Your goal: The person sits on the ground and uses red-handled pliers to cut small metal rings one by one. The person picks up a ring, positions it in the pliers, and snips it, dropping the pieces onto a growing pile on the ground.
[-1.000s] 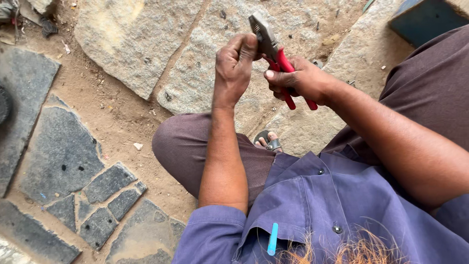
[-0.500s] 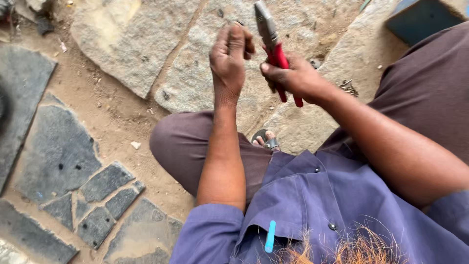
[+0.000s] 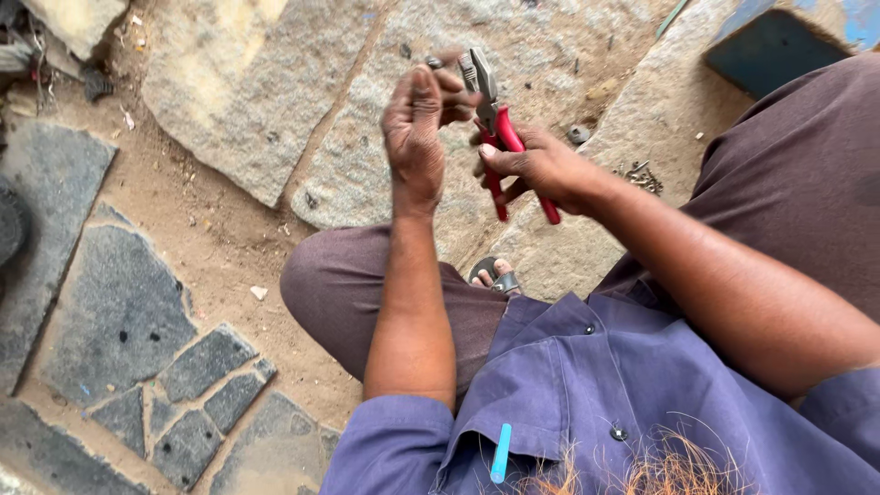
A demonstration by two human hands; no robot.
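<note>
My right hand grips a pair of pliers by its red handles, the grey jaws pointing up and away from me. My left hand is raised just left of the jaws, fingers curled and pinching a small dark piece near the jaw tips. Both hands are held above my bent left knee. What the jaws bite on is too small to tell.
Rough stone slabs and sandy ground lie below. Small metal bits are scattered on the stone at right. A blue box corner sits top right. My sandalled foot shows between my legs. Dark paving stones lie at left.
Both hands have shifted slightly with the pliers; the left fingers have closed in toward the jaw tips. The view has drifted a little.
</note>
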